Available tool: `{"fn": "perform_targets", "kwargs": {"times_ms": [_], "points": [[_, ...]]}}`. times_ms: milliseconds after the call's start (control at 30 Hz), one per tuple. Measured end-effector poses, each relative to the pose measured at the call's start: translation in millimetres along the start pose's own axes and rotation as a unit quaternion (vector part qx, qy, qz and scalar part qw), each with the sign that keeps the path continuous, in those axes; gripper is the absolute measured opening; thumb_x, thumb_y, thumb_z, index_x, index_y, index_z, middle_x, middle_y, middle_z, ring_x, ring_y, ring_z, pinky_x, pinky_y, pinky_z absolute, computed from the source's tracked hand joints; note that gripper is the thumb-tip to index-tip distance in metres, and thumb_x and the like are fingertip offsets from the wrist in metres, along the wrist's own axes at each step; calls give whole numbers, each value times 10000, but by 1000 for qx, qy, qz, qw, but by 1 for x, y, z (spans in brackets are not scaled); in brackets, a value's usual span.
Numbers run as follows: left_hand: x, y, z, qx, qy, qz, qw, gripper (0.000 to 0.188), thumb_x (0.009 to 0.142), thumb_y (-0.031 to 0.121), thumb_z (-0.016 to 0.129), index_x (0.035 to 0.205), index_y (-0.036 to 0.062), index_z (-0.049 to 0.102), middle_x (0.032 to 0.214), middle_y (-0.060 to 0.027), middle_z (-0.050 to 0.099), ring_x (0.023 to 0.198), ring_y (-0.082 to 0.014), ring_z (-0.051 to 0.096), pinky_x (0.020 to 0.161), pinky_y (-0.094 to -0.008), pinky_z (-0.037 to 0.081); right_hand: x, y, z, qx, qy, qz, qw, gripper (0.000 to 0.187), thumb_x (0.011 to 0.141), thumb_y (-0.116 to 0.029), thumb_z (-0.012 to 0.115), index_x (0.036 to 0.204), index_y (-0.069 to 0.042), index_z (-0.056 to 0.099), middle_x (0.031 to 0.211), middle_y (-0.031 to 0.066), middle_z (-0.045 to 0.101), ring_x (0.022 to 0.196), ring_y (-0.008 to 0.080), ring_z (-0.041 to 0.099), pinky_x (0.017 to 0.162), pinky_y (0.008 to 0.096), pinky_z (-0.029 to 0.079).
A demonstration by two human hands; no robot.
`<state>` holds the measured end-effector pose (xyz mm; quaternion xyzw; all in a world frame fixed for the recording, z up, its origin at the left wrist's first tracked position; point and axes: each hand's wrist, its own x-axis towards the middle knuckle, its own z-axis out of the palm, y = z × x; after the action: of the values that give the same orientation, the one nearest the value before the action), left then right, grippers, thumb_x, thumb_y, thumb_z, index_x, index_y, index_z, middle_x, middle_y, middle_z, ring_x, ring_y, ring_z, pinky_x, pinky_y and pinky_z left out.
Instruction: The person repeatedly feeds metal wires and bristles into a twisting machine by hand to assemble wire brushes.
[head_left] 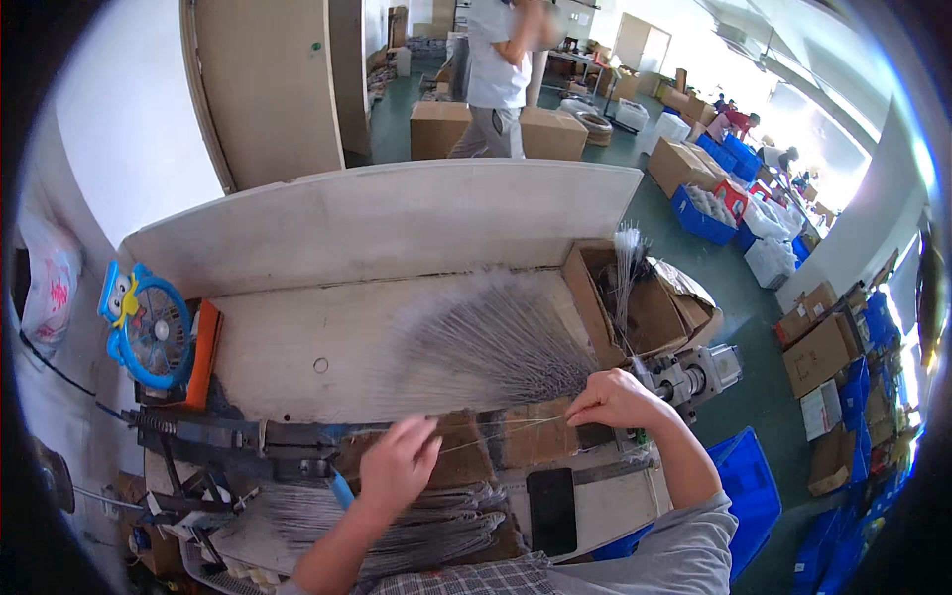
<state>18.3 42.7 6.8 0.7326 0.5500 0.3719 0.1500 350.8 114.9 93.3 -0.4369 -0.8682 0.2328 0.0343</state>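
Both hands pinched shut: left hand (pixel 397 461) and right hand (pixel 615 399) stretch 1 thin wire (pixel 501 428) between them; big wire fan (pixel 486 347) beyond, untouched.

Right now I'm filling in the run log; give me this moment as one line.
left hand: pinching thin wire | right hand: pinching wire's other end | wire fan: spread on workbench | phone: near edge
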Motion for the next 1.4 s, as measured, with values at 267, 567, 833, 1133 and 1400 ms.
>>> {"fn": "perform_targets", "kwargs": {"times_ms": [267,567,833,1133,1400], "points": [[-86,-6,-29,-580,-45,-493,646,312,957,308,538,954,29,680,848,-66,672,696,-167,631,640,-306,530,78,-81,24,78,36,-194,977,214,758,-339,718,828,-138,737,751,41,653,829,239,591,725,371,486],[-113,-73,-71,-841,87,-402,352,417,910,464,531,864,89,708,660,-39,554,609,-177,483,608,-338,415,153,-183,109,106,115,-206,966,150,745,-240,719,815,-108,722,765,32,660,782,250,594,687,372,495],[-80,-38,-107,-717,123,-402,555,539,906,526,492,692,63,665,595,-55,557,533,-186,499,510,-334,394,156,-213,119,-11,132,-127,983,92,722,-202,687,775,-126,691,789,2,658,875,234,591,719,385,514],[-66,-42,-82,-80,-78,-343,933,464,830,402,689,606,-2,641,570,-56,611,512,-145,552,520,-308,448,169,-207,116,-42,118,-152,980,125,715,-225,686,767,-111,691,731,19,631,800,246,594,676,388,502],[-77,-59,-39,-358,85,-314,876,312,855,302,649,951,5,652,794,-96,667,666,-179,631,651,-328,509,142,-195,106,-30,210,-231,950,150,763,-200,670,883,-108,670,835,25,623,838,264,585,710,375,495]]}}
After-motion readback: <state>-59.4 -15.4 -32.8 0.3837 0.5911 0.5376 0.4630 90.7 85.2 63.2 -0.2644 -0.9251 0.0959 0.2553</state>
